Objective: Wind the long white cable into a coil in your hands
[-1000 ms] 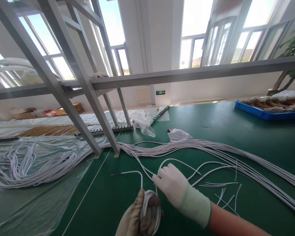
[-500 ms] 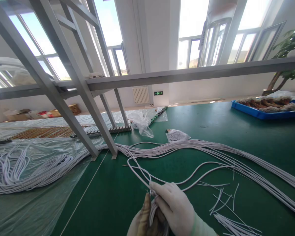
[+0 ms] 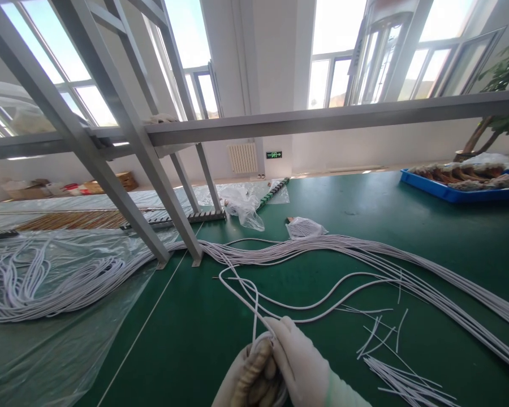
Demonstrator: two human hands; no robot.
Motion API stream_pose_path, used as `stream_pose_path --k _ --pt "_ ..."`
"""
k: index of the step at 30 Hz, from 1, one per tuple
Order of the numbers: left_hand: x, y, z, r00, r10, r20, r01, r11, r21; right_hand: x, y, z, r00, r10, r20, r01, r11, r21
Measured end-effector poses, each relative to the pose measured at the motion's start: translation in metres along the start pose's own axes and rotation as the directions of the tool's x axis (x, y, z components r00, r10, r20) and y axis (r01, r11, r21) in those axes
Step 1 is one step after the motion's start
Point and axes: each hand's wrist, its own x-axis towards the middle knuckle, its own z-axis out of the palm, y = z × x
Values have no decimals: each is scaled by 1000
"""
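Coil [image 3: 266, 345] of white wire at bottom centre, gripped between left hand [image 3: 248, 380] and right hand [image 3: 299, 367], both gloved and closed around it. Partly wound only: free wire [image 3: 254, 299] running up from the coil in loose loops across the green table [image 3: 407, 226]. Long bundle [image 3: 322, 249] of like wires lying uncoiled beyond, trailing left onto plastic sheet [image 3: 46, 339]. Cut offcuts [image 3: 390, 362] scattered right of the hands. Grey frame legs [image 3: 182, 226] standing on the table amid the bundle, a snag risk for wire pulled through. Blue tray [image 3: 458, 195] far right, well apart.
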Motion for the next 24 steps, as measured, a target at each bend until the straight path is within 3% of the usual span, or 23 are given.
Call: stream_pose_path --k 2,5,8,11,16,21,24 --pt "5 3 2 997 18 74 -21 999 35 -2 -1 4 997 71 30 -69 994 -80" --pt "14 9 4 998 11 56 -14 998 57 4 -9 3 978 180 108 -158 969 -188" --pt "16 12 6 993 -37 -111 48 994 95 14 -24 -7 923 328 203 -281 932 -227" --pt "10 11 9 962 -24 -272 54 993 106 20 -39 -21 865 413 285 -357 906 -228" --pt "0 9 15 959 83 -271 -73 996 45 14 -38 -19 916 323 239 -284 941 -185" --pt "8 17 22 954 -29 -298 82 983 164 8 -17 3 942 327 73 -313 937 -153" --pt "9 14 22 939 40 -342 35 977 212 4 -12 4 965 258 52 -258 966 -6"
